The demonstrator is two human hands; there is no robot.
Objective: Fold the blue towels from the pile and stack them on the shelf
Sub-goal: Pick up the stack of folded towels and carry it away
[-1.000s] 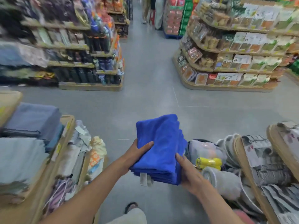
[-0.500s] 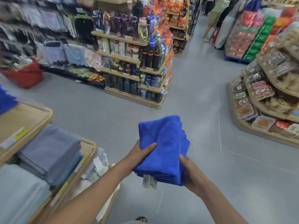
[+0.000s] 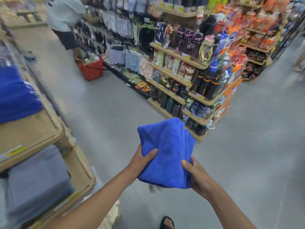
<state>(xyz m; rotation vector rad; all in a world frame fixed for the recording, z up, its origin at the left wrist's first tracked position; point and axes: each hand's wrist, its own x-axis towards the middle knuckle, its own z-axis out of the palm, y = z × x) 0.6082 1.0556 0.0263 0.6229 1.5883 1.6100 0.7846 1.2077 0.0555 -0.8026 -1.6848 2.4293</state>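
Well, our left hand (image 3: 142, 162) and right hand (image 3: 198, 177) grip the folded towel (image 3: 166, 146), fingers (image 3: 149, 154) pinching its sides; we should lay it squarely on the shelf (image 3: 33, 128).

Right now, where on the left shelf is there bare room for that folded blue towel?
Bare wood on the top shelf, between the blue stack and its rounded front corner. The tier below is packed with grey towels.
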